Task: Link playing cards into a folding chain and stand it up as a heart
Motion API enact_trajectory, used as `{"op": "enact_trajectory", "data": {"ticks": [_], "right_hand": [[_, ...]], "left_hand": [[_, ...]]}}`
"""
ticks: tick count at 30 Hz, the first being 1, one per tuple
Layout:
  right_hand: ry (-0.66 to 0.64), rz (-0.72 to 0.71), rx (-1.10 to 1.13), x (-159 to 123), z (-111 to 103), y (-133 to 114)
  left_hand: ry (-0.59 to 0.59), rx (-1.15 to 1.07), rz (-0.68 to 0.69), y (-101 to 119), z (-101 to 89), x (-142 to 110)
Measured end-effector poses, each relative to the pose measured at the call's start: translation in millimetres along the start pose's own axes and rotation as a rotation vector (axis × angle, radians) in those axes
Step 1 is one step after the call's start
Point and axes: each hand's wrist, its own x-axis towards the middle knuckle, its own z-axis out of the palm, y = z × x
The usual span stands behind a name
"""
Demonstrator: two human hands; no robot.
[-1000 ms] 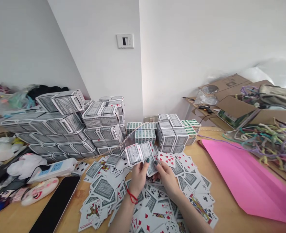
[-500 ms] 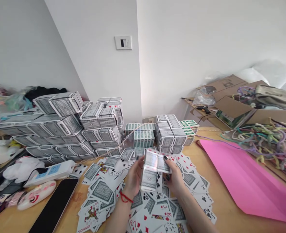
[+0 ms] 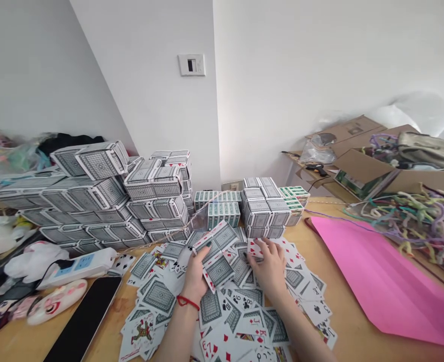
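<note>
— What do we hold?

— Our left hand [image 3: 196, 274] is closed on a folded card piece [image 3: 214, 251], patterned backs up, raised a little over the loose cards [image 3: 244, 311] spread on the table [image 3: 357, 327].

— And our right hand [image 3: 270, 264]?

— Its fingers are spread, palm down, resting on the loose cards just right of the piece. We see nothing gripped in it.

— What lies around?

— Stacks [image 3: 104, 201] of card blocks stand behind on the left, a smaller stack [image 3: 267, 206] straight ahead, green boxes [image 3: 224, 208] between them. A pink sheet [image 3: 380, 281] lies to the right, a black slab [image 3: 86, 322] to the left.
</note>
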Motion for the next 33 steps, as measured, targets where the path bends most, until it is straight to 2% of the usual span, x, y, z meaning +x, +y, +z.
{"op": "enact_trajectory", "data": {"ticks": [3,6,13,20,24,27,33], "right_hand": [[-0.064,-0.029,-0.194,-4.1,5.3,2.2],[-0.102,0.003,-0.252,-3.1,4.7,1.5],[-0.083,0.08,-0.184,0.2,1.4,-1.5],[-0.02,0.117,0.33,7.8,-9.4,-5.7],[-0.121,0.284,0.65,9.7,-17.4,-13.5],[-0.15,0.403,0.866,8.3,-18.4,-18.3],[-0.261,0.411,1.128,6.2,-15.9,-22.2]], "left_hand": [[0.016,0.014,0.122,3.1,-0.8,1.9],[0.064,0.032,0.193,2.7,-0.5,2.3],[0.091,0.118,0.167,-2.9,-5.2,6.9],[0.163,0.15,0.158,-5.0,-10.0,13.0],[0.164,0.127,0.134,-5.0,-12.9,16.2],[0.142,0.091,0.156,-5.0,-13.8,17.7],[0.146,0.051,0.17,-6.8,-15.5,22.1]]}}
